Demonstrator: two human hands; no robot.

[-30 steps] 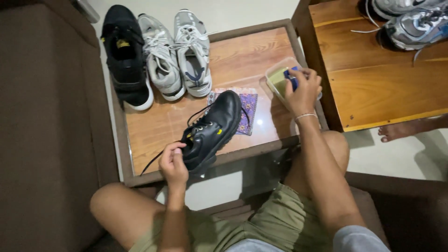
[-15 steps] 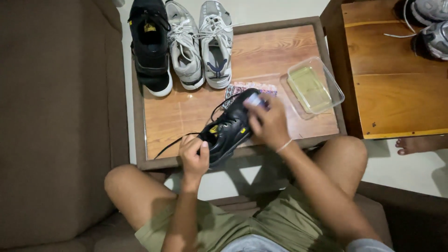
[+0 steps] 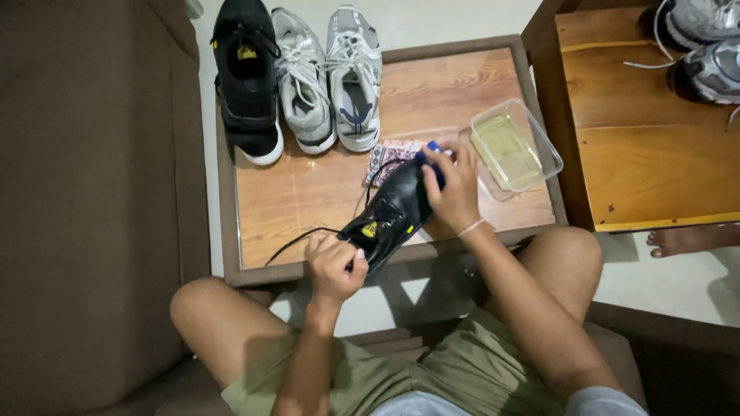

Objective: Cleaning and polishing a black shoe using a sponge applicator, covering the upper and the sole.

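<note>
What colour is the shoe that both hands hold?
Black shoe, with small yellow marks; head view.

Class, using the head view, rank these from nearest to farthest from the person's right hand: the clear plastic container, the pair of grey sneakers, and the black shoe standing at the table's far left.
From the right hand:
1. Clear plastic container, just to its right.
2. Grey sneakers, farther back on the left.
3. Black shoe, far-left corner.

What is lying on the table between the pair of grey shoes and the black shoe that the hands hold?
In the head view, a small patterned cloth lies between the grey shoes and the black shoe; the shoe partly covers it.
</note>
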